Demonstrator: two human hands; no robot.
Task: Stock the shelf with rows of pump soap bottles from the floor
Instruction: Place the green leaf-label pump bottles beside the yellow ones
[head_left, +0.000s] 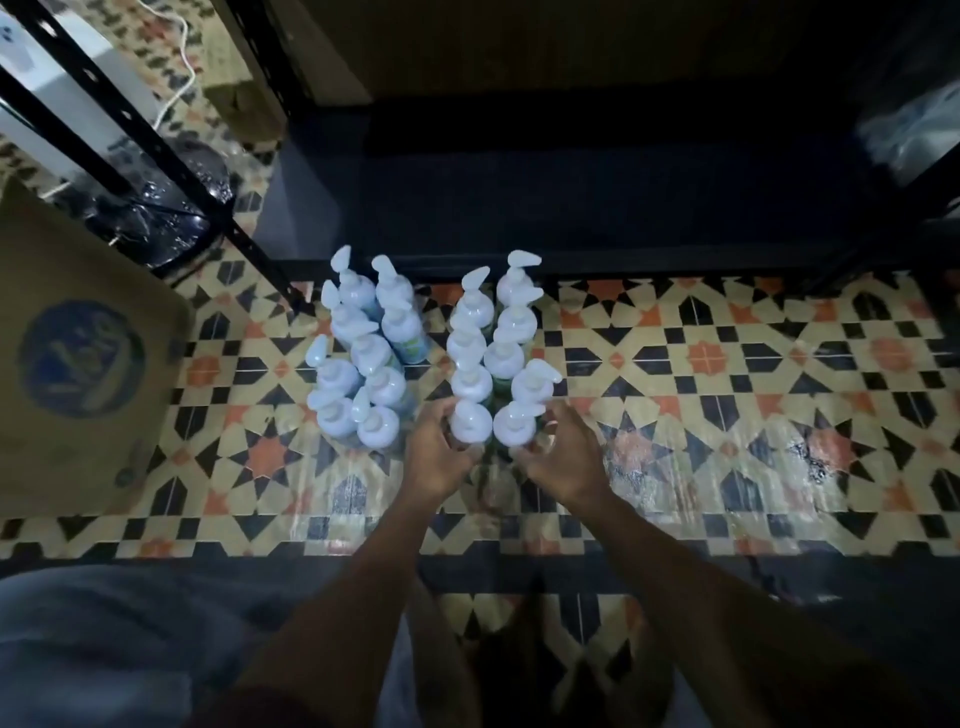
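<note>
Fingers (435, 417) curled on the two nearest pump bottles, one bottle per hand.
We see the left hand (436, 462) wrapping the near-left bottle (470, 427) and the right hand (567, 457) wrapping the near-right bottle (514, 428). Both bottles are upright on the tiled floor (727, 374), side by side at the near end of the right cluster (500, 340), which runs in two rows from near to far. The left cluster (363, 358) stands just beside it, a narrow strip of tile between them. Beyond both is the dark bottom shelf (571, 197) of the black rack (156, 156); the far bottles sit at its front edge. A cardboard box (78, 364) with a round blue logo is at far left. Fingertips are hidden behind the bottles, so we cannot tell how tight the grip is.
</note>
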